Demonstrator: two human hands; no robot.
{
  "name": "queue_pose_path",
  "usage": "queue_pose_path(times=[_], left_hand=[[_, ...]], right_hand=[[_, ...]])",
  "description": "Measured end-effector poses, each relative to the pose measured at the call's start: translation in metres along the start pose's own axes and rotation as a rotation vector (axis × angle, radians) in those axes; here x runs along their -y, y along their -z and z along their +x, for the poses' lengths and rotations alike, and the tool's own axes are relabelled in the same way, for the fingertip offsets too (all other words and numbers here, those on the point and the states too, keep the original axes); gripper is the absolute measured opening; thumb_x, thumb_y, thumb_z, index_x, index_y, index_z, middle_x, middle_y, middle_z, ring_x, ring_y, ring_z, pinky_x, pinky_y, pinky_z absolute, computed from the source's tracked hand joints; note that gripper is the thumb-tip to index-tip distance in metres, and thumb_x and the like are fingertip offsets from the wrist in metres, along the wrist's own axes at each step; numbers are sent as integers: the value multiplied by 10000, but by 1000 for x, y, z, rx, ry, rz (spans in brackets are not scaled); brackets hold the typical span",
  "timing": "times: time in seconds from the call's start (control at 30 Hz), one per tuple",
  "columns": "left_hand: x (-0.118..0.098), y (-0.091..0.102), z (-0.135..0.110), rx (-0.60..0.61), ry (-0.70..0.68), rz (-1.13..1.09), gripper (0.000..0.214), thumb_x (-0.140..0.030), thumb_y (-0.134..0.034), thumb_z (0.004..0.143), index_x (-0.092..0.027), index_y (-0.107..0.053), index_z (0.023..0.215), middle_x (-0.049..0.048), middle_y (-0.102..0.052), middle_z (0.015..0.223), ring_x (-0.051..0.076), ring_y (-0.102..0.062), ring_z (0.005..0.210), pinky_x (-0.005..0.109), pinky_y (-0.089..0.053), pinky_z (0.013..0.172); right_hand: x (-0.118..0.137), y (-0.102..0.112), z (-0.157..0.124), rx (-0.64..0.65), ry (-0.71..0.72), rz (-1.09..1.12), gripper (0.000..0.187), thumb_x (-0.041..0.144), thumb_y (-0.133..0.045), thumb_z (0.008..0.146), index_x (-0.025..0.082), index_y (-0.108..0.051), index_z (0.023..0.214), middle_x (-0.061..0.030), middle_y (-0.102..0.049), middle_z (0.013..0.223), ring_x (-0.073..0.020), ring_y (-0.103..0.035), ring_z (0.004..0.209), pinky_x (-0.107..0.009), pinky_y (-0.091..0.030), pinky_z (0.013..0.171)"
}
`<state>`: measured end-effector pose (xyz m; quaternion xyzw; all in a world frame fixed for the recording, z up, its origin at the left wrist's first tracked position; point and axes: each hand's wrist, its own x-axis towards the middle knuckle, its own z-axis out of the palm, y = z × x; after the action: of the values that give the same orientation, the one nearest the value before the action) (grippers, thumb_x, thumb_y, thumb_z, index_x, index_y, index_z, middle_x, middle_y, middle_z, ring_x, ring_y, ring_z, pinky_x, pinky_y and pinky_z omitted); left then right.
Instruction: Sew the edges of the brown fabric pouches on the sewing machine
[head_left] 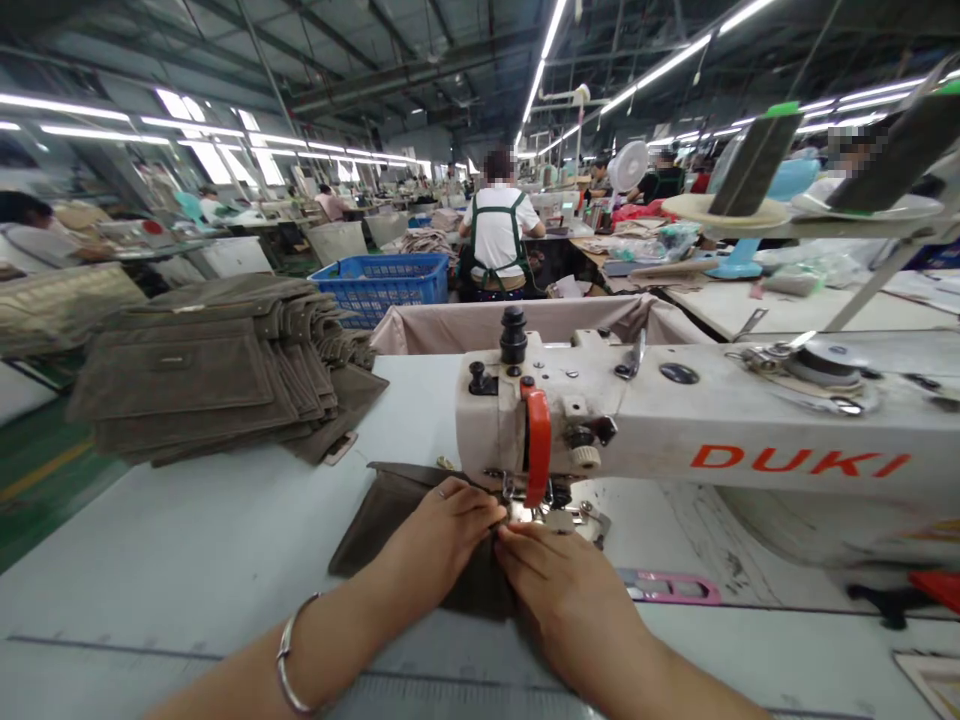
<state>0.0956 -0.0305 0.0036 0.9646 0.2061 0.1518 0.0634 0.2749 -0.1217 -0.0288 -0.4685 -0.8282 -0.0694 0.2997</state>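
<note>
A dark grey-brown fabric piece [390,510] lies on the pale table, its right edge up against the needle area of a sewing machine [585,400]. From above, my left hand [450,530] presses on it, fingers together and pinching the fabric's edge close to the lit presser foot. My right hand [570,580] is closed on the same edge, fingertips near the left ones. Part of the fabric is hidden under both hands. Just above my fingers hangs the machine's orange finger guard [537,448].
A tall stack of similar sewn pieces [195,380] stands at the table's left. Pink-handled thread snips [675,587] lie right of my right hand. Beyond the table are a cloth-lined bin [435,325], a blue crate [382,285] and a seated co-worker [499,225]. Thread cones [754,165] stand right.
</note>
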Motion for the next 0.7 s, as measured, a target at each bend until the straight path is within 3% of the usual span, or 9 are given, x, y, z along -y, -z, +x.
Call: queue_pose_path(times=[0.4,0.57,0.63,0.7], left_hand=[[-6,-7,-2,11,115,-66,304,-92,-529,940,-206,-576,1217,51,-613,1221,241,-525,1144,439,-434,1027],[-6,-4,-1,62,118,-73,298,-100,-500,953,-203,-573,1223,60,-600,1251,258,-507,1173,462,-418,1043],[-6,-1,-1,76,134,-79,301,-104,-472,967,-208,-573,1230,58,-595,1264,257,-496,1194,472,-409,1056],[-7,4,-5,93,146,-102,295,-166,-494,976,-209,-560,1260,62,-572,1304,257,-474,1236,479,-390,1087]], right_hand=[[-6,4,-1,24,-32,73,348,27,-494,849,120,-649,1146,-68,-695,1142,-230,-627,1039,-371,-537,865],[-4,1,0,39,-50,125,303,76,-509,885,133,-645,1150,-60,-698,1136,-230,-620,1052,-367,-522,867],[-4,10,2,56,-41,142,304,78,-501,899,153,-637,1160,-47,-689,1163,-214,-613,1071,-362,-503,893],[-7,31,3,156,-41,183,388,57,-509,877,209,-603,1221,-14,-659,1229,-201,-581,1132,-385,-448,986]])
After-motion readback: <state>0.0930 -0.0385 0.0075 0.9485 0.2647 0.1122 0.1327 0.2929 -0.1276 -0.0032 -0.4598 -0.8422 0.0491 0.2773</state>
